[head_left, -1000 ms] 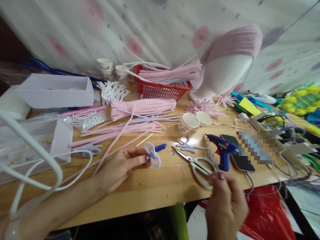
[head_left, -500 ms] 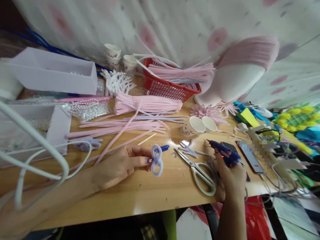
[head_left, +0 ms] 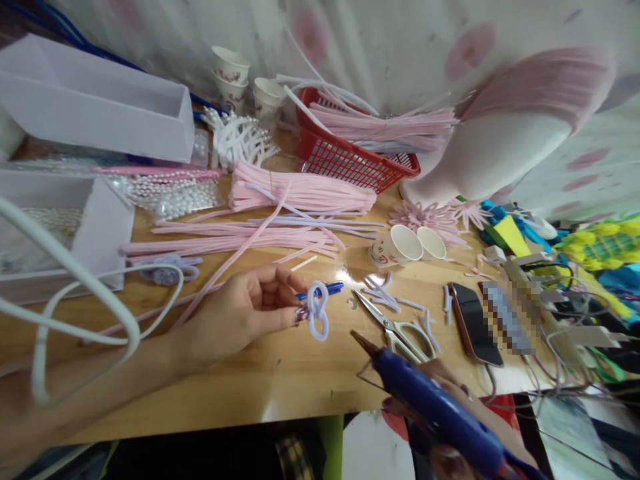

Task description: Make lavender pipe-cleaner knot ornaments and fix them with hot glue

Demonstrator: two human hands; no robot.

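Observation:
My left hand [head_left: 245, 313] pinches a small pale lilac pipe-cleaner bow [head_left: 317, 311] between thumb and fingertips, just above the wooden table [head_left: 280, 373]. My right hand [head_left: 450, 427], low at the right and mostly hidden, grips a blue hot glue gun [head_left: 430, 407]. The gun's copper nozzle points up and left toward the bow and stays a short way from it. A blue pen [head_left: 323, 289] lies on the table behind the bow. White-handled scissors [head_left: 397, 327] lie just right of the bow.
Pink pipe-cleaner bundles [head_left: 300, 197] lie across the middle, more in a red basket [head_left: 355, 160]. White boxes [head_left: 95, 113] and pearl strings [head_left: 170, 197] stand at left. Paper cups [head_left: 405, 245], a phone [head_left: 475, 323], cables and a white foam head [head_left: 505, 147] crowd the right.
My right hand took the glue gun off the table by the phone and brought it down and toward me, nozzle now aimed at the bow. My left hand raised the bow slightly.

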